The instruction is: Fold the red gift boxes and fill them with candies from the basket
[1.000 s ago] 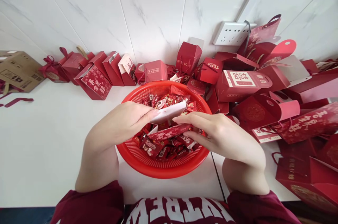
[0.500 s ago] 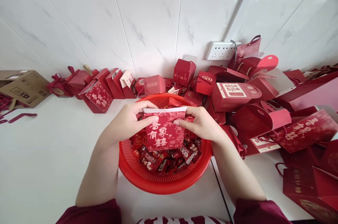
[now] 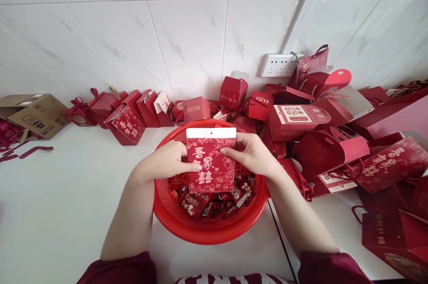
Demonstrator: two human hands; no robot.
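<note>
Mid-frame, you're pinching the red box (image 3: 219,177) between your left hand (image 3: 163,160) and right hand (image 3: 256,154), ideally pressing lightly and evenly, avoiding creases.

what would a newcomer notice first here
Probably the bright red basket of wrapped candies at the centre, with the left hand and right hand holding a printed red box above it. Next, the crowd of red gift boxes piled on the right, against white tiles.
</note>
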